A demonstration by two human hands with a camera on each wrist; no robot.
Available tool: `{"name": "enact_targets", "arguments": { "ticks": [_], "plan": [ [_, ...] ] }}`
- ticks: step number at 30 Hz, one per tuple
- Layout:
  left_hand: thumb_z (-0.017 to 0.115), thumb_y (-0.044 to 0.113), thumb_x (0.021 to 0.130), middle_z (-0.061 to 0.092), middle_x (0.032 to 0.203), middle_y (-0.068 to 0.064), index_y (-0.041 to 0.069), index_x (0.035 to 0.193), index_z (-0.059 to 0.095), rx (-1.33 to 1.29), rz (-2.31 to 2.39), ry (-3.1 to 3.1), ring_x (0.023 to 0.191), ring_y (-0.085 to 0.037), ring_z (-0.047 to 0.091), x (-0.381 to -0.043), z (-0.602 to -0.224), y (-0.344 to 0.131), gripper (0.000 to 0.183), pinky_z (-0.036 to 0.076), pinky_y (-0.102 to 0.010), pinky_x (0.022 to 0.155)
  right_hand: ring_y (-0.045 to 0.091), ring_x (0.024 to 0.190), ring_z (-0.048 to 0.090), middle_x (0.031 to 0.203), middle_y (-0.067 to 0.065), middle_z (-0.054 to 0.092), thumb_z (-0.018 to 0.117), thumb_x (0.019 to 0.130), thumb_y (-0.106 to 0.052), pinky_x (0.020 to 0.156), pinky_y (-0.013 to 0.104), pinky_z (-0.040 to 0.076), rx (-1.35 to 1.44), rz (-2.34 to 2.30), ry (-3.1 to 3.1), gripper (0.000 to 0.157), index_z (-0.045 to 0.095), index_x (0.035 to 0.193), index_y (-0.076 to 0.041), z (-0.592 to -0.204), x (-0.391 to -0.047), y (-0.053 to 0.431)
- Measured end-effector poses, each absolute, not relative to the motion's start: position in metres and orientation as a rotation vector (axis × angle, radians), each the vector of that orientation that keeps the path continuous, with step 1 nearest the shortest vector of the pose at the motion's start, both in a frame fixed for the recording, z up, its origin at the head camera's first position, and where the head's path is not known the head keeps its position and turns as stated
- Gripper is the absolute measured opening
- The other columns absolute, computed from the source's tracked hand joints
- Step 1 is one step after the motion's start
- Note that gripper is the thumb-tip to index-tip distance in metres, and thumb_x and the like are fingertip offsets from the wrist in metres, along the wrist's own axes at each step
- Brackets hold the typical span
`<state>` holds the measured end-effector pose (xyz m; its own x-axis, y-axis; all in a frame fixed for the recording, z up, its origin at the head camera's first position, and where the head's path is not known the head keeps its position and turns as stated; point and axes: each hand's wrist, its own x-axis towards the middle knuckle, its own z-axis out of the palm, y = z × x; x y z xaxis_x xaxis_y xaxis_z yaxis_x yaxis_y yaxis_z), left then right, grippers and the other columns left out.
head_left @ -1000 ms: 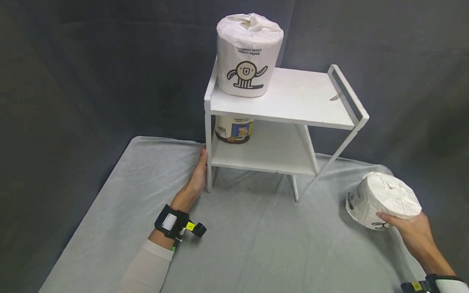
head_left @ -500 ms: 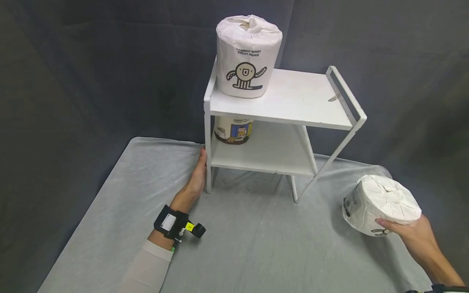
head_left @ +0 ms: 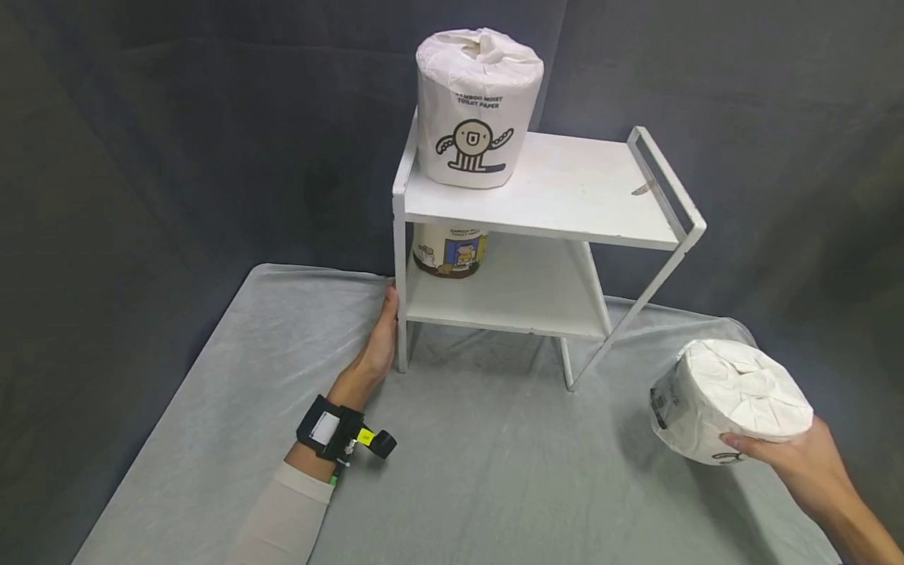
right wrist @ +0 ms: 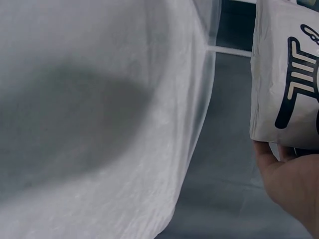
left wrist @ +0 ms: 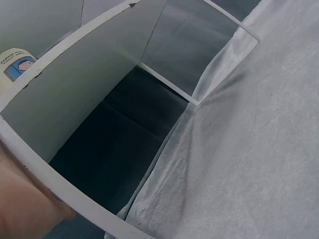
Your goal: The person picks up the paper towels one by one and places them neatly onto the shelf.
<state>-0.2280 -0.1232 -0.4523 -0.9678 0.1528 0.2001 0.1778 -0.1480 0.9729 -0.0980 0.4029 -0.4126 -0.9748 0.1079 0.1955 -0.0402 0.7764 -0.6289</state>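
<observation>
My right hand (head_left: 801,463) holds a white paper-wrapped toilet roll (head_left: 734,400) at the far right, its thumb across the printed side. The roll is tilted and its shadow falls on the cloth beneath; the right wrist view shows its black print (right wrist: 299,79) up close. With the fingers lying along it, my left hand (head_left: 370,349) rests against the left leg of a white two-tier shelf (head_left: 586,188); some of its fingers are hidden. A larger wrapped roll (head_left: 480,110) stands upright on the top tier, at the left. Below it, a yellowish printed roll (head_left: 450,253) stands partly hidden on the lower tier.
Pale grey cloth (head_left: 494,471) covers the table, and its right edge runs just beyond the right hand. Dark fabric (head_left: 212,141) hangs behind. The shelf's slanted right leg (head_left: 628,318) stands between the lower tier and the held roll.
My right hand has brought the toilet roll slightly left and nearer to me, its top tipping a little. The left hand and shelf have hardly moved in the view.
</observation>
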Motion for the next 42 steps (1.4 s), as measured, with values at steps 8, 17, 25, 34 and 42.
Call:
{"name": "enact_targets", "arguments": {
  "ticks": [8, 17, 25, 34, 42],
  "plan": [
    [0.017, 0.082, 0.085, -0.013, 0.164, -0.011, 0.010, 0.157, -0.014, -0.397, -2.332, -2.041, 0.150, -0.024, -0.014, -0.227, -0.451, -0.123, 0.106, -0.009, -0.049, 0.118, -0.010, 0.084, 0.050, 0.097, -0.035, 0.056, 0.087, 0.067, -0.011, 0.066, 0.012, 0.040, 0.018, 0.993, -2.726, 0.056, 0.059, 0.111, -0.031, -0.397, -0.088, 0.383],
    [0.017, 0.081, 0.085, -0.013, 0.164, -0.010, 0.011, 0.158, -0.013, -0.400, -2.330, -2.033, 0.150, -0.023, -0.013, -0.228, -0.453, -0.123, 0.106, -0.009, -0.048, 0.118, -0.006, 0.080, 0.052, 0.094, -0.031, 0.059, 0.088, 0.063, -0.009, 0.064, 0.014, 0.043, 0.044, 1.024, -2.743, 0.056, 0.060, 0.108, -0.028, -0.383, -0.078, 0.360],
    [0.017, 0.081, 0.086, -0.014, 0.164, -0.010, 0.011, 0.157, -0.013, -0.386, -2.326, -2.037, 0.150, -0.023, -0.014, -0.228, -0.453, -0.124, 0.105, -0.009, -0.049, 0.118, -0.007, 0.081, 0.052, 0.096, -0.030, 0.060, 0.088, 0.057, 0.002, 0.066, 0.010, 0.042, 0.127, 1.088, -2.697, 0.071, 0.057, 0.107, -0.039, -0.372, -0.070, 0.340],
    [0.016, 0.081, 0.086, -0.015, 0.164, -0.013, 0.009, 0.157, -0.014, -0.392, -2.324, -2.039, 0.149, -0.025, -0.016, -0.228, -0.453, -0.125, 0.106, -0.010, -0.049, 0.117, -0.007, 0.083, 0.053, 0.098, -0.029, 0.061, 0.086, 0.051, 0.010, 0.068, 0.008, 0.041, 0.210, 1.127, -2.639, 0.085, 0.056, 0.111, -0.042, -0.358, -0.068, 0.322],
    [0.017, 0.080, 0.087, -0.013, 0.164, -0.012, 0.009, 0.158, -0.012, -0.393, -2.332, -2.034, 0.150, -0.025, -0.014, -0.229, -0.453, -0.124, 0.105, -0.009, -0.049, 0.118, -0.007, 0.087, 0.054, 0.104, -0.027, 0.062, 0.083, 0.054, 0.013, 0.070, 0.008, 0.042, 0.264, 1.161, -2.636, 0.088, 0.055, 0.119, -0.040, -0.346, -0.067, 0.308]
  ]
}}
